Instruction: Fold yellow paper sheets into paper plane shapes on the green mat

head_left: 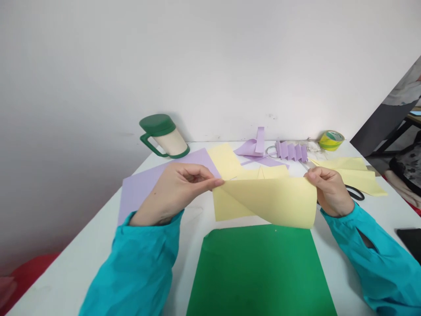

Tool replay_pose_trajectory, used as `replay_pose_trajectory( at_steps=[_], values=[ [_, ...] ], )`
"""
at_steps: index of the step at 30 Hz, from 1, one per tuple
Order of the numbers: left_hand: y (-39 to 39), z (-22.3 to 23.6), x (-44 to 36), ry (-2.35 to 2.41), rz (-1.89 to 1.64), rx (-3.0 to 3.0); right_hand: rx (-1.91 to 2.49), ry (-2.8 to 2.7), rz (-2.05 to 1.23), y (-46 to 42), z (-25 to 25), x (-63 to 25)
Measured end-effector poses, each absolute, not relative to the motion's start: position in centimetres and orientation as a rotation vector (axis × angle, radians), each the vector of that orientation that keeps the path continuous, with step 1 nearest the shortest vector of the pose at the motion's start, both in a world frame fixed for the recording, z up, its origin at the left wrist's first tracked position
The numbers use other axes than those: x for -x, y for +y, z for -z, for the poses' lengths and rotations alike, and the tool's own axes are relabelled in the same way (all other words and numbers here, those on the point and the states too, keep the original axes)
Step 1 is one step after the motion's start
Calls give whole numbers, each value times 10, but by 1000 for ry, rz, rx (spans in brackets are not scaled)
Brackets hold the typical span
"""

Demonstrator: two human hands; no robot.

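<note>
A pale yellow sheet of paper (283, 197), bent over along its top, is stretched between my two hands above the table. My left hand (182, 188) pinches its upper left corner between thumb and fingers. At the upper right corner, my right hand (327, 186) grips the paper in the same way. Below it lies a green sheet (259, 272) on the white table. Behind my left hand is a large purple sheet (138, 193). Black scissor handles (355, 193) show partly from behind my right hand.
A green-lidded mug (167, 138) stands at the back left. Along the back are yellow paper pieces (225, 159), a curled purple strip (251, 147), a pleated purple paper (292, 151) and a roll of yellow-green tape (331, 140). More yellow paper (358, 177) lies right. A dark flat object (409, 241) sits at the right edge.
</note>
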State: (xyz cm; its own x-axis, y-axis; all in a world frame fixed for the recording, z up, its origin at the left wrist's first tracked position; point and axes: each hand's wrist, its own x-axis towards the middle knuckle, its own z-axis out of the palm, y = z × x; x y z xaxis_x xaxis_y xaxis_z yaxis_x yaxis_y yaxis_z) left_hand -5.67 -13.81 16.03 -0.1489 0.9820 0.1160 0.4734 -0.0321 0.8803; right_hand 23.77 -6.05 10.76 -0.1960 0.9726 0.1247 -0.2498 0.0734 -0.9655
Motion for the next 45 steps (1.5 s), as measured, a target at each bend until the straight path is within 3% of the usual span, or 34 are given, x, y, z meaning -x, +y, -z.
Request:
replay_pose_trajectory(
  at_steps=[7,13,22,29,37,45],
  values=[
    [-140,-160,59,1552,-1273,-1735,828,-1316,-1113,-61,-105,-242],
    [-149,-167,62,864,-1527,-2182,610,-1499,-799,-86,-124,-249],
    [-170,-158,67,898,-1213,-2577,376,-1915,-491,-114,-106,-272],
    [-185,-119,69,1191,-383,-2736,344,-2241,-518,-107,-50,-275],
    [-166,-52,-18,1192,-351,-2863,465,-2381,-177,-94,-20,-270],
    [-136,-18,-30,1209,-313,-2842,507,-2450,-114,-88,-21,-275]
  ],
)
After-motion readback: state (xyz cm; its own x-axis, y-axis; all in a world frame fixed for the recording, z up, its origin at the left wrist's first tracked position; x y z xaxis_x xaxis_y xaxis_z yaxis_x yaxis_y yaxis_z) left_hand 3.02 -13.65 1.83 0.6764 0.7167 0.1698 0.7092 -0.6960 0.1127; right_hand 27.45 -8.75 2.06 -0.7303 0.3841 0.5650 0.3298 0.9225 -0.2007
